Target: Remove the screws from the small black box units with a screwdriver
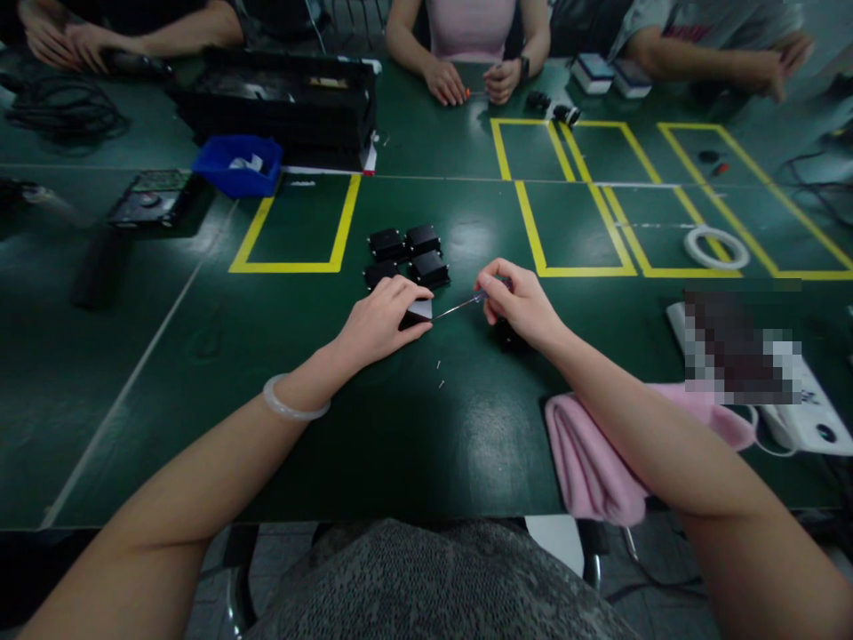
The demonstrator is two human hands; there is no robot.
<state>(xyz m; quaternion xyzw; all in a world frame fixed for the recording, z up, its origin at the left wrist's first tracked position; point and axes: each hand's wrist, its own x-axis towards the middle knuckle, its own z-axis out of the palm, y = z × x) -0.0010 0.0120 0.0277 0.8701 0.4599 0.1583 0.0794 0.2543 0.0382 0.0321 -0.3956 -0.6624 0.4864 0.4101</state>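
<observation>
My left hand [385,322] is curling round a small black box [418,314]. My right [513,300] is pinching a slanted screwdriver [459,307].

A green table [267,329] bears black boxes [426,268] and folded pink cloth [593,453].

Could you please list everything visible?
boxes: four, black, centre
block: one, black and grey, centre
object: one, black, right of block
screwdriver: one, silver shaft, centre
screws: two, silver, foreground
cloth: one, pink, right
ring: one, white, right
bin: one, blue, left
case: one, black, left
circuit device: one, dark, left
cable coil: one, black, left
outlines: several, yellow, tabletop
table: one, green, throughout
people: three, varied clothing, opposite
left hand: one, bare, holding block
right hand: one, bare, holding screwdriver
</observation>
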